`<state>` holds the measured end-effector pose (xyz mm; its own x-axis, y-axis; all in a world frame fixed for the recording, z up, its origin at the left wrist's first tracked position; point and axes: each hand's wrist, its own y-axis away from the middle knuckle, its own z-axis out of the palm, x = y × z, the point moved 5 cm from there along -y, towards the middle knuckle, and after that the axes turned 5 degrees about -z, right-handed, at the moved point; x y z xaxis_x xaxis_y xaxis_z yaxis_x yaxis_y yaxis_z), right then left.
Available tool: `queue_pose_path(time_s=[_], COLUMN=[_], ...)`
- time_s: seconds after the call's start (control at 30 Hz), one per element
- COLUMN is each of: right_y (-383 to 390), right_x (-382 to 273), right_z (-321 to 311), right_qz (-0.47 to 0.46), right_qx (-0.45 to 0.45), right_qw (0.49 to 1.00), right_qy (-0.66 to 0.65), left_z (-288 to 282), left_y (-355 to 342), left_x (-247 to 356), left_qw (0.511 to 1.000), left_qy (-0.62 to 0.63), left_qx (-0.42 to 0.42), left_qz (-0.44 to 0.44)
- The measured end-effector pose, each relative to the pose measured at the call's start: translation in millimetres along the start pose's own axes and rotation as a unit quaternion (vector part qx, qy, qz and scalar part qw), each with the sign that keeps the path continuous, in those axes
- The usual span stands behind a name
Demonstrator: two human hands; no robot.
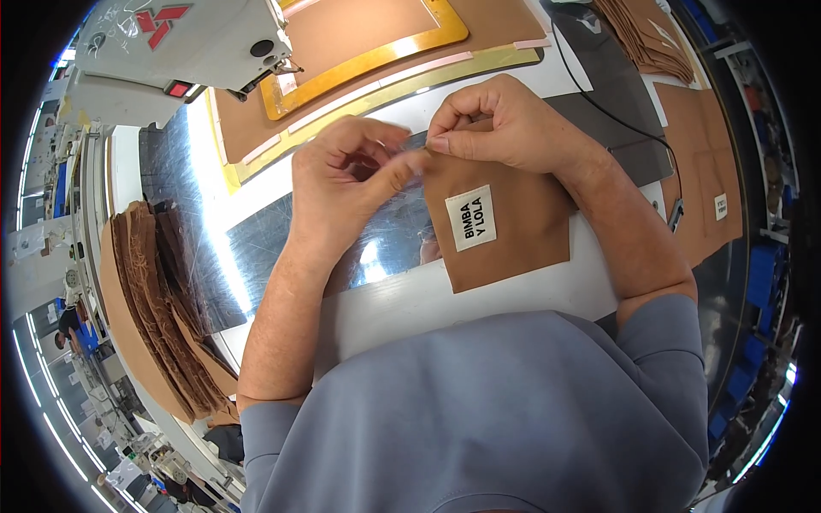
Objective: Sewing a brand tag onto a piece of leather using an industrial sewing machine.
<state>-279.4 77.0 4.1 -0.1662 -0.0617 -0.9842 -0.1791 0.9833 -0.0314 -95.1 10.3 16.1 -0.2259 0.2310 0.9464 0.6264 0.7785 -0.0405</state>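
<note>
A brown fabric panel (522, 231) with a white printed label (470, 218) hangs from my right hand (509, 124), whose thumb and fingers pinch its upper left corner. Close beside that corner is my left hand (346, 175), its thumb and fingertips smeared by motion. Whether the left fingers hold anything, such as a thread, cannot be made out. The panel's lower part lies over the white table edge (385, 321) in front of me.
A sewing machine head (184, 47) stands at the upper left, beside a yellow clamp frame (376, 73) over brown fabric. Stacked brown pieces (150, 308) lie at left, more folded ones (650, 38) at upper right. Another labelled panel (701, 179) lies at right, near a black cable (611, 124).
</note>
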Motion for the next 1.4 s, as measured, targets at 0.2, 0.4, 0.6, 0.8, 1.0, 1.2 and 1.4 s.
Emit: queue_pose_path(time_s=[0.2,0.4,0.6,0.8,1.0,1.2,1.4], right_y=[6.7,24.8,10.7,-0.6,-0.2,-1.2,-2.8], right_x=[-7.4,2.8,-11.3,-4.1,-4.1,-8.2,-13.5], right_z=[-11.2,-42.6,-34.2,-19.5,-8.9,4.8,11.4], right_qz=[-0.016,0.091,0.078,0.014,-0.009,0.015,0.006], right_qx=[0.017,0.055,0.098,0.093,0.099,0.082,0.071], right_qw=[0.999,0.993,0.992,0.994,0.987,0.996,0.993], right_qy=[0.03,-0.056,-0.028,-0.058,-0.122,-0.028,-0.093], left_z=[-5.0,-37.0,-52.9,-53.3,-26.1,-14.0,-11.6], left_y=[-2.1,10.5,17.9,9.0,-4.0,-4.1,0.2], left_x=[4.4,-18.0,-30.7,-10.6,-2.2,-2.3,13.0], left_qw=[0.998,0.992,0.992,0.997,0.988,0.997,0.999], left_qy=[0.0,0.09,0.063,-0.059,-0.133,0.009,-0.026], left_qx=[-0.014,0.009,0.007,-0.007,-0.041,-0.033,-0.013], left_qz=[0.063,-0.089,-0.112,-0.041,-0.071,-0.069,-0.022])
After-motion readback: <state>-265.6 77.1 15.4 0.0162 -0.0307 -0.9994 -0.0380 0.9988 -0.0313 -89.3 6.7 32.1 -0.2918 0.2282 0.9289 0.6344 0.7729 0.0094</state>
